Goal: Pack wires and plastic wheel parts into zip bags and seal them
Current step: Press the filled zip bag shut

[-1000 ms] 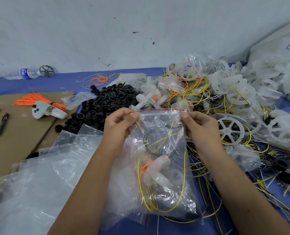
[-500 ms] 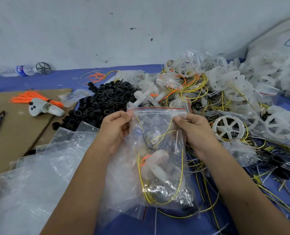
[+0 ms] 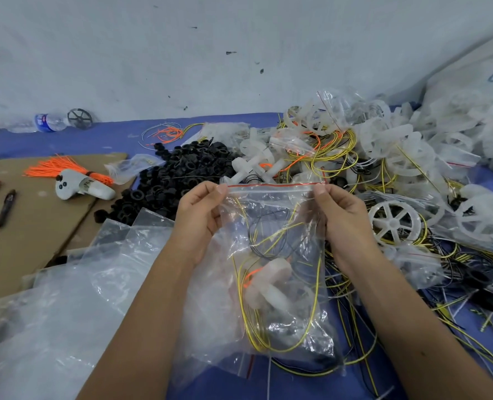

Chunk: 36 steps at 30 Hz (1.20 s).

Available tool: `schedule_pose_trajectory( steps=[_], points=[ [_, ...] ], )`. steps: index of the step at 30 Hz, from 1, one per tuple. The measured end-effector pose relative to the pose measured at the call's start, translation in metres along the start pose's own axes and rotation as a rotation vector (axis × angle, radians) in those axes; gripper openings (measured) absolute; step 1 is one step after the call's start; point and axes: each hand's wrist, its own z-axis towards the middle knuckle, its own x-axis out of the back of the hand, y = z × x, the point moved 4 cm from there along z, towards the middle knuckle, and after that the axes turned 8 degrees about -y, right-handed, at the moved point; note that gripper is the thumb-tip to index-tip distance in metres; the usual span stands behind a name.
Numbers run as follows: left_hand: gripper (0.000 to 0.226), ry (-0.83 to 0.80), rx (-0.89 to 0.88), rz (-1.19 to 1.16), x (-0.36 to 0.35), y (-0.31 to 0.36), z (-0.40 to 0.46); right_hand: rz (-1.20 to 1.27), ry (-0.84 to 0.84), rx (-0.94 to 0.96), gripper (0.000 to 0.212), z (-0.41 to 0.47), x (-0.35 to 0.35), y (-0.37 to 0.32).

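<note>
Zip bag (image 3: 271, 272), clear with a red seal strip along its top, hangs between both hands above the blue table (image 3: 101, 140), loaded with yellow and black wires (image 3: 279, 241) and a white plastic wheel part (image 3: 268, 284). The left hand (image 3: 199, 217) pinches the strip's left corner; the right hand (image 3: 346, 217) pinches its right corner. Behind lie a heap of black rings (image 3: 181, 171) and, to the right, loose white wheels (image 3: 393, 220).
</note>
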Motion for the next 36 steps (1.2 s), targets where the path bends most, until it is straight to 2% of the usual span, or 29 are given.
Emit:
schedule_pose_trajectory(
  steps=[2, 3, 6, 8, 10, 13, 16, 22, 36],
  points=[
    [0.011, 0.066, -0.098, 0.196, 0.000, 0.003, -0.001, -0.035, -0.019, 0.025, 0.027, 0.000, 0.000, -0.001],
    [0.007, 0.091, -0.185, 0.372, -0.001, 0.008, -0.002, -0.071, -0.024, 0.044, 0.027, -0.001, 0.000, -0.001],
    [0.020, 0.139, -0.506, 0.942, -0.017, 0.027, -0.006, -0.256, -0.029, 0.123, 0.024, 0.001, -0.001, -0.001],
    [0.020, 0.077, -0.650, 1.076, -0.037, 0.039, -0.004, -0.360, -0.062, 0.182, 0.024, 0.002, -0.003, -0.001],
    [0.020, -0.076, -0.581, 1.134, -0.057, 0.042, 0.008, -0.441, -0.107, 0.231, 0.025, 0.003, -0.005, 0.001],
    [0.011, -0.357, -0.296, 1.157, -0.081, 0.032, 0.026, -0.479, -0.110, 0.255, 0.021, 0.004, -0.005, 0.006],
    [0.007, -0.412, -0.181, 1.100, -0.089, 0.022, 0.036, -0.434, 0.003, 0.253, 0.013, 0.005, 0.004, 0.009],
    [0.005, -0.424, -0.150, 1.076, -0.085, 0.016, 0.042, -0.327, 0.049, 0.209, 0.007, 0.009, 0.009, 0.013],
    [0.009, -0.435, -0.116, 0.947, -0.071, 0.006, 0.044, -0.358, -0.067, 0.193, 0.010, 0.015, 0.001, 0.020]
  ],
)
